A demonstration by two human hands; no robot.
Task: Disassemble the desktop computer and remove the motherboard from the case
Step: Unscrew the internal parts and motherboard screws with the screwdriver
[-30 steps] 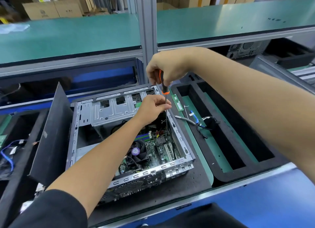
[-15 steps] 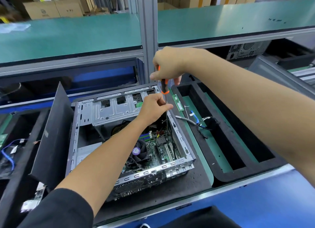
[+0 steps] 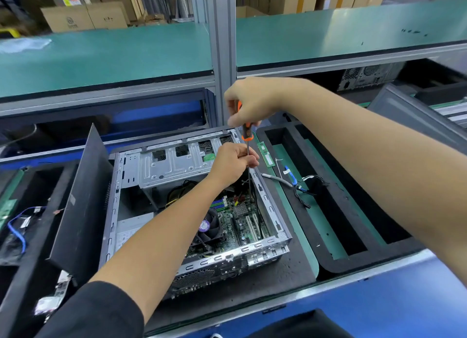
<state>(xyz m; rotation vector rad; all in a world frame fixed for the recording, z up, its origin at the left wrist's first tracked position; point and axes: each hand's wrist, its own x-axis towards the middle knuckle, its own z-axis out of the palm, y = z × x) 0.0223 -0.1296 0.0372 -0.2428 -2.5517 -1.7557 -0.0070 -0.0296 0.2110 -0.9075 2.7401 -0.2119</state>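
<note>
Head view: case (image 3: 262, 244) lay open on mat, side panel (image 3: 83, 201) off, leaning at left. Motherboard (image 3: 240, 219) sat inside, fan (image 3: 209, 226) on it, not yet out. Left hand (image 3: 232, 163) pinched screwdriver (image 3: 247, 133) shaft; right hand (image 3: 252, 103) gripped handle. Judged: unscrewing board underway. RAM stick (image 3: 265, 154), cables (image 3: 300, 183) lay in tray beyond.

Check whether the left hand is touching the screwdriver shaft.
Touching. The head view shows the left hand with its fingers pinched round the thin metal shaft of the screwdriver, below the orange-and-black handle that the right hand grips.
</note>
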